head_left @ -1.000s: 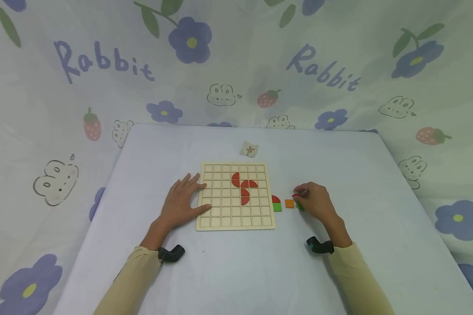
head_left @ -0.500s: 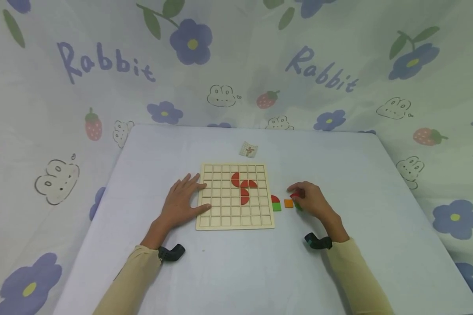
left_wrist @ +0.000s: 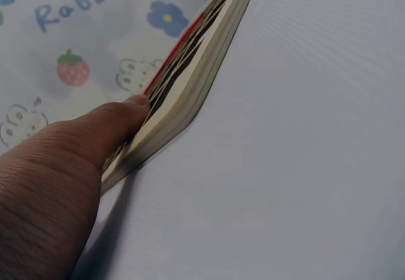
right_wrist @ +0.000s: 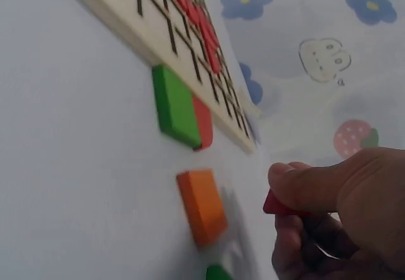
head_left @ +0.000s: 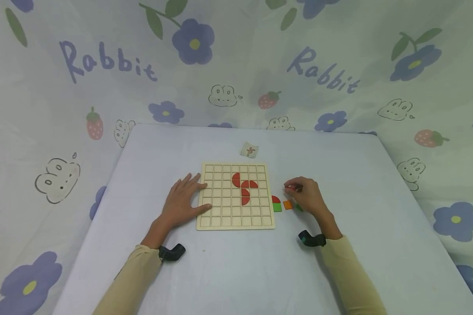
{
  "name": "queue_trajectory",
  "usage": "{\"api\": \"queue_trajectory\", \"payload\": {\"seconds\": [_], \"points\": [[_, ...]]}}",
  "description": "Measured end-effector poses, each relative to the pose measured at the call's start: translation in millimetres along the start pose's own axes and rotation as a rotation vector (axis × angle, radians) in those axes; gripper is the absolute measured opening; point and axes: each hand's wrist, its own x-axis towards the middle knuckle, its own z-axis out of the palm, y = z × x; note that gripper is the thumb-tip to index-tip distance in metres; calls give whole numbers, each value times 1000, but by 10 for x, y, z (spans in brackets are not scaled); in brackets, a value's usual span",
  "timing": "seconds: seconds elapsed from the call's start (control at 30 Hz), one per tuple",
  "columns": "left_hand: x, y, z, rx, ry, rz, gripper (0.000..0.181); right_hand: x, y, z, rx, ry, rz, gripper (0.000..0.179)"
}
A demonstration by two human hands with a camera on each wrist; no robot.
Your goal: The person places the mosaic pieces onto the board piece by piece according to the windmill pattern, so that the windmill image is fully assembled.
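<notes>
My left hand [head_left: 182,199] rests with spread, fairly straight fingers on the left side of a wooden grid board [head_left: 220,222]; in the left wrist view its thumb [left_wrist: 114,122] lies over the board's edge. Several red quarter-round tiles [head_left: 245,200] sit in the grid's cells. To the right of the board, my right hand [head_left: 308,194] pinches a red tile [right_wrist: 273,205] between thumb and fingers, raised over the table. Most of that tile is hidden by the fingers. Below the hand are an orange square tile [head_left: 287,204] and a green tile [head_left: 299,207], partly covered.
A green square tile [head_left: 277,207] and a red quarter-round tile [head_left: 275,199] lie against the board's right edge. Behind the board is a small card [head_left: 249,149] printed with a red pattern on a grid. A patterned cloth [head_left: 236,57] hangs behind the white table [head_left: 236,271].
My right hand has lifted the red tile off the spot by the green tile and moved slightly left and away from me. The orange tile has turned slightly. My left hand stays put.
</notes>
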Motion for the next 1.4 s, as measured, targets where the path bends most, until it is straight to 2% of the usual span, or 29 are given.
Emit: {"api": "queue_trajectory", "payload": {"seconds": [0.13,0.3,0.57,0.77,0.93,1.07,1.4], "points": [[2,-7,3,6,3,-1,75,51,-96,88,66,51,-26,16],[4,-10,6,7,6,-2,76,104,-260,211,156,13,-67,20],[6,2,-2,16,3,0,75,168,-490,397,171,-66,-134,18],[4,9,-6,15,5,-2,74,238,-622,544,169,-78,-153,19],[6,6,-3,15,2,2,75,279,-689,641,207,-87,-182,24],[6,-2,-10,19,3,5,74,299,-735,703,243,-94,-205,17],[6,13,-19,19,-13,-2,75,319,-836,876,138,-78,-177,6]]}}
